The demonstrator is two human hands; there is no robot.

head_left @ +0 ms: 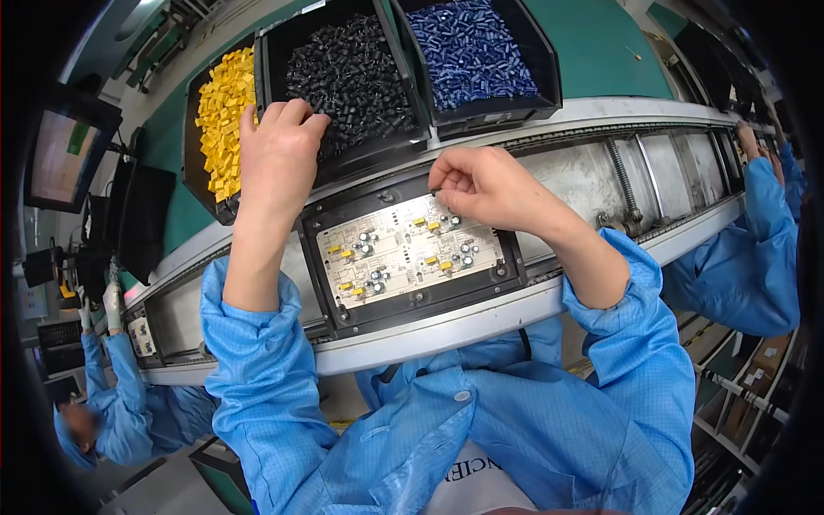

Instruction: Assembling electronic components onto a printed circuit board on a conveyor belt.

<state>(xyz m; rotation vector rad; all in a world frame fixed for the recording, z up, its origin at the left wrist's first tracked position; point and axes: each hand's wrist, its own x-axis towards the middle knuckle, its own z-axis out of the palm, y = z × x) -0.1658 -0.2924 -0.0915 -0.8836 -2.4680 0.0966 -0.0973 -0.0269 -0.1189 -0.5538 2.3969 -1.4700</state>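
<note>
At the far edge of the circuit board [408, 253], the right hand [487, 184] pinches a small black part [436, 192]. Board lies within the black carrier [429, 312]. Left hand [281, 144], fingers curled, hovers where yellow-part bin [191, 146] and black-part bin [378, 156] adjoin; grip undeterminable. Open room separates both hands.

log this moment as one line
left hand: by yellow block components and black cylindrical components, grip hidden | right hand: pinching small dark part over circuit board | black frame: around circuit board
</note>
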